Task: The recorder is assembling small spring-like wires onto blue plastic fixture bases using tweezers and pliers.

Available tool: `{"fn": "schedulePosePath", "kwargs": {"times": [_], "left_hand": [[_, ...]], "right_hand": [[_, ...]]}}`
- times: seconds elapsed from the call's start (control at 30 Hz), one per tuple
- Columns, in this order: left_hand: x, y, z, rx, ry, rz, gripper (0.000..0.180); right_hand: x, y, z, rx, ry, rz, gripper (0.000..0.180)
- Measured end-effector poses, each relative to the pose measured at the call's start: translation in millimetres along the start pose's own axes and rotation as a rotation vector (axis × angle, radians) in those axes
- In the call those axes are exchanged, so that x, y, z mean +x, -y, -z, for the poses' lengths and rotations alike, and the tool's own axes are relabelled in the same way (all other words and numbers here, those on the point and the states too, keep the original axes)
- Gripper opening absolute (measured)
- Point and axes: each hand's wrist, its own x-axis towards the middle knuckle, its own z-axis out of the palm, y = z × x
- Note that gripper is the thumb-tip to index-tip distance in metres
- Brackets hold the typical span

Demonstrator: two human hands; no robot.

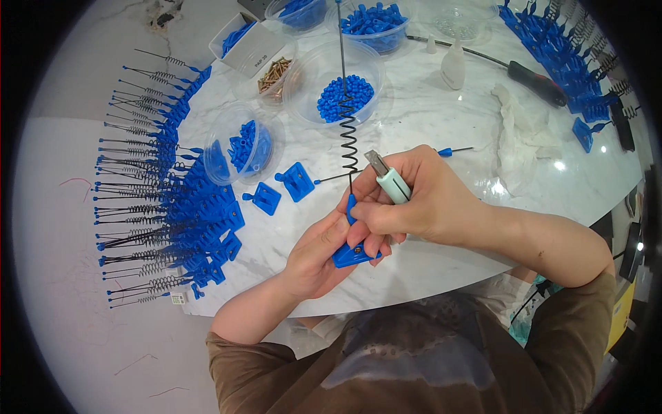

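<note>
My left hand (314, 259) is closed around a blue plastic piece (347, 257) with a flat base and a narrow neck. A black coiled wire (349, 141) rises from that neck toward the far side, over a tub of blue beads. In my right hand (434, 203) is a pale green utility knife (394, 185), its metal blade end pointing away from me. The right thumb and fingertips also press against the blue neck, so part of the piece is hidden. Behind the hands lies another wire with blue tips (447, 151), partly covered.
Finished-looking blue pieces with coiled wires crowd the left edge (200, 207) and far right (569, 62). Two loose blue bases (296, 182) lie left of the hands. Beyond are the bead tub (293, 86), brass screws (274, 74), a screwdriver (538, 84), a white bottle (453, 67) and crumpled tissue (514, 141).
</note>
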Motion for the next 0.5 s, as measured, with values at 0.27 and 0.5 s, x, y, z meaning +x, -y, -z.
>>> {"fn": "schedulePosePath", "kwargs": {"times": [0.27,0.5], "left_hand": [[0.6,-1.0,0.0,-0.035,0.012,0.002,0.062],[0.7,-1.9,-1.7,-0.042,0.007,0.009,0.063]], "right_hand": [[-0.4,-4.2,0.9,0.11,-0.02,-0.019,0.012],[0.9,1.1,-1.7,0.037,-0.029,-0.032,0.009]]}}
